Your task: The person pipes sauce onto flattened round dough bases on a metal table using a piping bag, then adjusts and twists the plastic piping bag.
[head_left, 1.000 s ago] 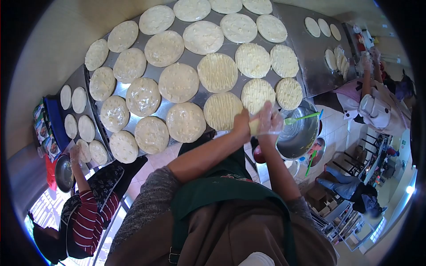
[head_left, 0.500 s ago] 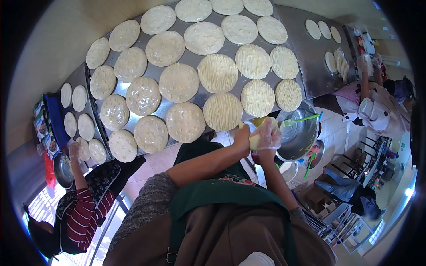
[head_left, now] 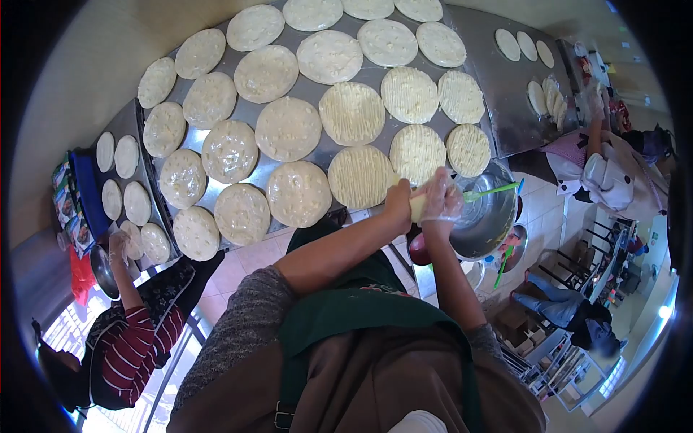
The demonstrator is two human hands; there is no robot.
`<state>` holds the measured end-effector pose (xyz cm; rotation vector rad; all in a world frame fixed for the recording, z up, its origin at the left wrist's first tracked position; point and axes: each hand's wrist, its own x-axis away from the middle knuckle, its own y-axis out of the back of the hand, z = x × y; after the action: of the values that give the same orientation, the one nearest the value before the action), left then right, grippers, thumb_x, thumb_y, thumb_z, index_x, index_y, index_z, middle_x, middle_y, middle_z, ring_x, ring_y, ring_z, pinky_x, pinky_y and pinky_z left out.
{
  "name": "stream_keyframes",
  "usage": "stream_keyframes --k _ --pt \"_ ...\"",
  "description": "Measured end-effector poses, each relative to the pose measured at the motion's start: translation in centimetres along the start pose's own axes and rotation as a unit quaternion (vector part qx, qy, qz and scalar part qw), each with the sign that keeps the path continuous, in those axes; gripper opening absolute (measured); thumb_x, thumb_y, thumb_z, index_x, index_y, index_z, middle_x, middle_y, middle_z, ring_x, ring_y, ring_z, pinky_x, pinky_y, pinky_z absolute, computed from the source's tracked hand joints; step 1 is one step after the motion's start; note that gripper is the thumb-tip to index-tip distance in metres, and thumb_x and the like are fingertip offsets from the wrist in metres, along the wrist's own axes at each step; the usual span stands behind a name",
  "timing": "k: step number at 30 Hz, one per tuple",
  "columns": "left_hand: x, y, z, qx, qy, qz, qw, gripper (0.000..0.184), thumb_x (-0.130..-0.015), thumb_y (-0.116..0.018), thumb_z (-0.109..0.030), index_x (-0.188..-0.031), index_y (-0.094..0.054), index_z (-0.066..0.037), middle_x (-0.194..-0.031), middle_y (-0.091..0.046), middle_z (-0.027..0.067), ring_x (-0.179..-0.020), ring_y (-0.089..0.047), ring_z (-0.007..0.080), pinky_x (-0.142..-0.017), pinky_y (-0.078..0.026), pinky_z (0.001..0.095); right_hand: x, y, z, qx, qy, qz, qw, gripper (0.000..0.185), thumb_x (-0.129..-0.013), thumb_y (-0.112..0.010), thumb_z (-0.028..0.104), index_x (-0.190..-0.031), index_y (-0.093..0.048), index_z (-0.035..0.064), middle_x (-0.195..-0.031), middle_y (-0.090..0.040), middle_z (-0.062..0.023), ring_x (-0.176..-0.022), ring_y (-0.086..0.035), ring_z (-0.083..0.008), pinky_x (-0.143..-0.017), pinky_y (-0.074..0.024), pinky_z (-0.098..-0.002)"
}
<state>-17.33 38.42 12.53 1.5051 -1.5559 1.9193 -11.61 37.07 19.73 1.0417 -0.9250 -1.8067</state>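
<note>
My gloved right hand (head_left: 442, 200) is closed around a soft bag of pale yellow cream (head_left: 417, 207), apparently a piping bag. Bare, my left hand (head_left: 398, 203) is closed on the bag's other end, its tip near the lower edge of a dough round with piped lines (head_left: 362, 177). Several round flat dough pieces lie in rows on the metal table (head_left: 328, 160). Those toward the right carry thin cream lines, while others, like this glossy dough round (head_left: 299, 193), show only a shiny coat with small lumps.
A big metal bowl (head_left: 482, 242) with a green-handled spatula (head_left: 494, 191) stands by my right hand. To the left, a co-worker's gloved hand (head_left: 118, 245) is near smaller rounds and a tilted pan (head_left: 103, 273). Another person (head_left: 606, 177) works at the right counter.
Both my hands have shifted slightly toward the table with the bag, away from the bowl's near rim. The left co-worker's pan has tipped more edge-on.
</note>
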Motion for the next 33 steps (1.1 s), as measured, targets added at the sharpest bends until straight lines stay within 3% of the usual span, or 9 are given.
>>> stream_keyframes --k 1,4,10,13,16,19,23,25,33 --pt "-0.8 0.0 -0.2 0.001 0.011 0.000 1.000 0.034 -0.082 -0.040 -0.025 -0.093 -0.048 0.006 -0.085 -0.055 0.0198 -0.072 -0.060 0.0273 -0.063 -0.048 0.0391 -0.8 0.5 0.8 -0.125 -0.129 0.073 0.981 0.021 -0.085 -0.049 0.018 -0.100 -0.056 0.0053 -0.060 -0.049 -0.0111 -0.056 -0.048 -0.0283 -0.053 -0.0395 -0.0370" --pt "0.1 0.8 2.0 0.042 -0.043 -0.022 0.998 0.032 -0.082 -0.040 -0.026 -0.090 -0.048 0.004 -0.083 -0.055 0.0186 -0.071 -0.060 0.0272 -0.061 -0.048 0.0401 1.6 -1.5 -2.1 -0.106 -0.044 0.044 0.992 0.027 -0.084 -0.051 0.013 -0.110 -0.051 0.0059 -0.064 -0.049 -0.0084 -0.055 -0.047 -0.0241 -0.051 -0.0378 -0.0352" --pt "4.4 2.6 -1.2 0.151 -0.014 0.079 0.985 0.025 -0.080 -0.051 -0.025 -0.087 -0.053 -0.001 -0.077 -0.057 0.0123 -0.067 -0.058 0.0241 -0.063 -0.049 0.0384 2.8 -0.9 3.9 -0.380 -0.218 0.140 0.888 0.021 -0.087 -0.049 0.022 -0.084 -0.053 0.0014 -0.062 -0.045 -0.0058 -0.054 -0.044 -0.0167 -0.051 -0.0370 -0.0306" --pt "8.0 3.1 -5.6 0.150 -0.057 0.061 0.985 0.023 -0.081 -0.053 -0.024 -0.083 -0.053 -0.002 -0.075 -0.056 0.0118 -0.066 -0.058 0.0242 -0.062 -0.049 0.0395 1.8 -1.4 8.3 -0.326 0.013 0.082 0.942 0.025 -0.079 -0.057 0.017 -0.099 -0.048 0.0030 -0.069 -0.049 -0.0073 -0.056 -0.047 -0.0230 -0.052 -0.0367 -0.0359" --pt "8.3 4.1 -9.8 0.188 -0.114 0.013 0.975 0.023 -0.082 -0.052 -0.025 -0.081 -0.053 -0.002 -0.073 -0.054 0.0115 -0.065 -0.057 0.0238 -0.060 -0.049 0.0385 -0.4 -4.3 10.4 -0.103 0.249 -0.018 0.963 0.068 -0.069 -0.063 0.005 -0.128 -0.030 0.0048 -0.075 -0.051 -0.0075 -0.060 -0.049 -0.0258 -0.052 -0.0363 -0.0392" --pt "8.4 4.4 -16.5 0.198 -0.136 -0.006 0.971 0.023 -0.082 -0.050 -0.025 -0.076 -0.051 -0.003 -0.069 -0.052 0.0095 -0.062 -0.055 0.0220 -0.056 -0.048 0.0363 -4.5 -6.9 14.9 -0.183 0.252 -0.012 0.950 0.074 -0.065 -0.068 0.006 -0.129 -0.030 0.0048 -0.075 -0.050 -0.0076 -0.060 -0.048 -0.0229 -0.048 -0.0345 -0.0383" --pt "5.9 4.8 -26.2 0.214 -0.180 0.027 0.960 0.022 -0.081 -0.050 -0.023 -0.074 -0.050 -0.002 -0.068 -0.051 0.0086 -0.060 -0.054 0.0208 -0.053 -0.047 0.0348 -10.5 -12.1 21.5 -0.319 0.094 0.006 0.943 0.028 -0.078 -0.062 0.021 -0.098 -0.049 0.0064 -0.068 -0.048 -0.0036 -0.057 -0.045 -0.0155 -0.053 -0.0423 -0.0347" --pt "4.3 4.9 -30.3 0.227 -0.191 0.022 0.955 0.022 -0.081 -0.049 -0.023 -0.075 -0.049 -0.002 -0.068 -0.050 0.0085 -0.059 -0.053 0.0204 -0.052 -0.047 0.0344 -13.5 -14.1 24.7 -0.606 -0.137 0.098 0.777 0.024 -0.085 -0.055 0.030 -0.076 -0.050 0.0079 -0.064 -0.045 -0.0010 -0.055 -0.043 -0.0117 -0.058 -0.0465 -0.0330" --pt "3.5 8.0 -34.3 0.231 -0.181 -0.072 0.953 0.023 -0.080 -0.047 -0.020 -0.078 -0.050 0.003 -0.070 -0.051 0.0117 -0.059 -0.054 0.0216 -0.051 -0.047 0.0341 -14.3 -21.2 26.6 -0.460 -0.065 0.091 0.881 0.025 -0.086 -0.052 0.028 -0.071 -0.046 0.0087 -0.060 -0.042 -0.0004 -0.051 -0.040 -0.0096 -0.055 -0.0467 -0.0281"
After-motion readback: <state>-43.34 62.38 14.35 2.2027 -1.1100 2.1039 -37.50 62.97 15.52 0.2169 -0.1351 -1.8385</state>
